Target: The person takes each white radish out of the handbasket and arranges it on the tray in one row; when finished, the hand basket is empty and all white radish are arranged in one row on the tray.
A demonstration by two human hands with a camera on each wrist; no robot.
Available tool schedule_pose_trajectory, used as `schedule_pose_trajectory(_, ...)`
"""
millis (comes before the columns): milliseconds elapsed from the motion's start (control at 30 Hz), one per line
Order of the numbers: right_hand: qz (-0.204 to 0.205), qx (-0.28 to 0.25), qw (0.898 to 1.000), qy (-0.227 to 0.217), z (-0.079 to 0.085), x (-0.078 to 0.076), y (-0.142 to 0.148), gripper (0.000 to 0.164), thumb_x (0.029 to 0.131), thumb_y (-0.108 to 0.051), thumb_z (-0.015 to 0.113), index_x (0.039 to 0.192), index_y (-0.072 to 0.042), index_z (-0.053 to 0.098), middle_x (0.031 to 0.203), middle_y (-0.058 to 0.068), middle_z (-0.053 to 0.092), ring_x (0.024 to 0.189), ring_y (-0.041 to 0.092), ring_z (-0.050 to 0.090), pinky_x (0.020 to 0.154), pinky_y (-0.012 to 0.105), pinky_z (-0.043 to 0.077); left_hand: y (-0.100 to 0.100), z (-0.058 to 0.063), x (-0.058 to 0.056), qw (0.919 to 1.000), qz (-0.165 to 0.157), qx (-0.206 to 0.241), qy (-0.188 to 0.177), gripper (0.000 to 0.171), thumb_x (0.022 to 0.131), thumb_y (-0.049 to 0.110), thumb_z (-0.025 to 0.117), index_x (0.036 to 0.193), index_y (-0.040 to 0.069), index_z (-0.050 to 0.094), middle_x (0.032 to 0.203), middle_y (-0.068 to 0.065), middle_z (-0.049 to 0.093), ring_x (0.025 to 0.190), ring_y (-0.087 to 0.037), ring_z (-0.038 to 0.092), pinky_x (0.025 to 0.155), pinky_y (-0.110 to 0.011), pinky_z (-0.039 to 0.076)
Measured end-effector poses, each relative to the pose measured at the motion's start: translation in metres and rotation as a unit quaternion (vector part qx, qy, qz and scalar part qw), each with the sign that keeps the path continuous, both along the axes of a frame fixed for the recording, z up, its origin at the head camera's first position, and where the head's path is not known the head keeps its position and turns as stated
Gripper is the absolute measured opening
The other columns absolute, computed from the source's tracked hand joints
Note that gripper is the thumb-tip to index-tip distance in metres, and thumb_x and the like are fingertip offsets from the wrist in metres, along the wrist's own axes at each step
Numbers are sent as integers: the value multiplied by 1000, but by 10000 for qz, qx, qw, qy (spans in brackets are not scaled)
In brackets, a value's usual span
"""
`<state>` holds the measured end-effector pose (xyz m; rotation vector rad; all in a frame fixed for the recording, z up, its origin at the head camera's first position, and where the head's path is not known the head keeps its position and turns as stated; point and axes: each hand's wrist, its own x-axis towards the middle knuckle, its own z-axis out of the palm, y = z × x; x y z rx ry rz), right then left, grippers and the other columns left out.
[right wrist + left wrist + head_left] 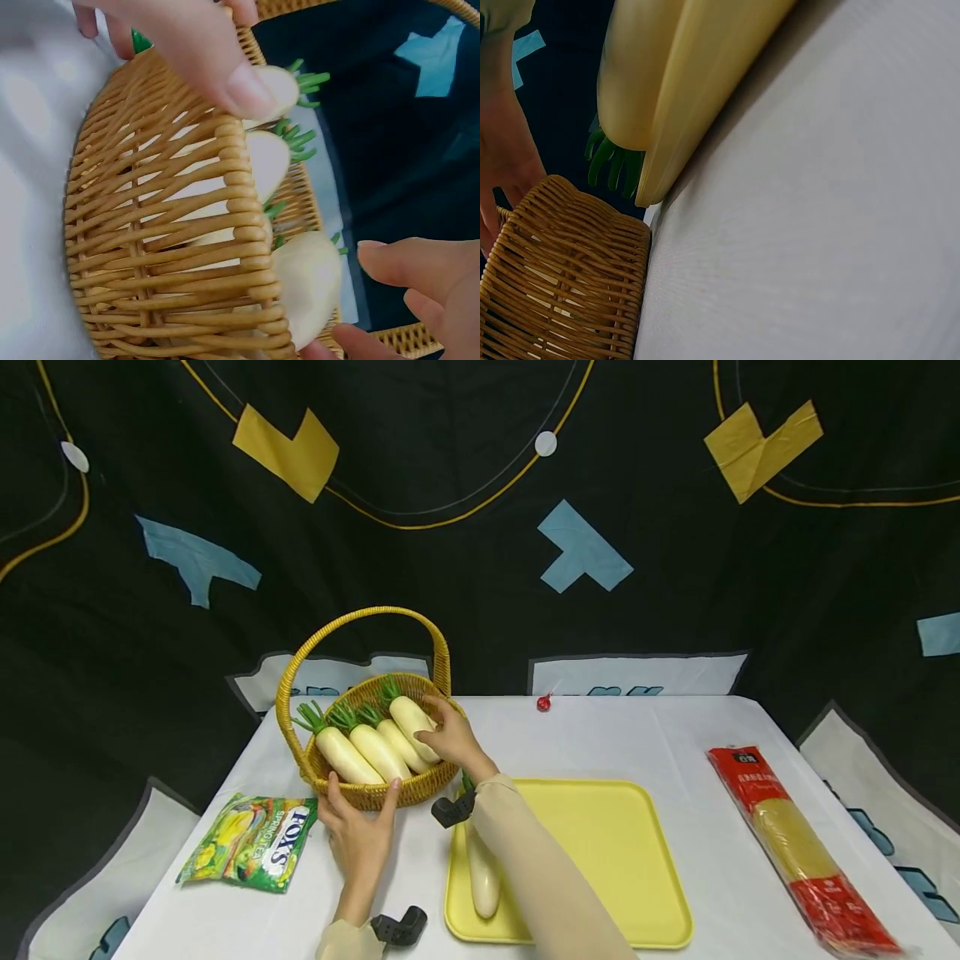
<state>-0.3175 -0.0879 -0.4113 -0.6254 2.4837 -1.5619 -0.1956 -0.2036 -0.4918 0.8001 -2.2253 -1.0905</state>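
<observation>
A wicker basket (pixel 420 789) with a tall hooped handle holds several white radishes (pixel 341 756) with green tops. My left hand (pixel 356 835) holds the basket's front rim, its thumb (pixel 247 90) lying over the wicker edge in the right wrist view. My right hand (pixel 453 739) is at the basket's right side, around the rightmost radish (pixel 307 285). Its thumb and finger are spread, with a gap between the upper finger and that radish. Another white radish (pixel 483 877) lies on the left side of a yellow tray (pixel 592 860), partly hidden by my right forearm.
Left of the basket lies a green FOX'S candy bag (pixel 251 843). A long red-and-yellow packet (pixel 802 843) lies on the right of the white table (pixel 720 827). A small red object (pixel 543 702) sits near the back edge, before a black curtain (pixel 480 577).
</observation>
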Motion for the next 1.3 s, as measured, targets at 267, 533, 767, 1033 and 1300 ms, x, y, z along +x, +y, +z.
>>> schedule_pose_trajectory(267,-20,665,9978,38,0,-6,-5,69,78,-11,70,138,-12,37,137,13,45,123,30,47,94,38,47,2,-1,0,10000,10,8,32,103,72,65,60,146,21,5,144,-28,10,111,-55,37,86,-63,33)
schedule_pose_trajectory(533,-206,1865,9813,421,-4,-9,-10,70,74,-23,73,136,-21,41,125,5,57,111,20,56,90,33,47,2,-1,0,10000,-1,55,35,104,71,67,59,146,20,5,145,-28,10,110,-56,38,86,-64,34)
schedule_pose_trajectory(767,-46,1585,9873,105,-4,-10,-7,64,76,-21,70,135,-23,43,126,5,57,108,21,56,86,32,48,1,-2,0,10000,17,8,44,103,71,66,60,146,20,5,145,-27,10,110,-55,38,86,-63,33)
schedule_pose_trajectory(1033,469,450,9940,-884,-2,-14,8,53,81,-21,65,131,-19,48,122,13,54,94,19,58,68,26,51,3,-2,0,10000,-30,-30,22,103,71,66,60,146,20,5,145,-28,10,112,-55,36,87,-63,32)
schedule_pose_trajectory(1300,853,-966,9684,-2137,-7,-19,24,50,84,-19,62,131,-24,47,119,11,57,82,16,62,70,30,55,0,0,0,10000,-29,-13,-48,103,72,66,59,146,21,4,145,-28,9,111,-56,37,86,-64,33)
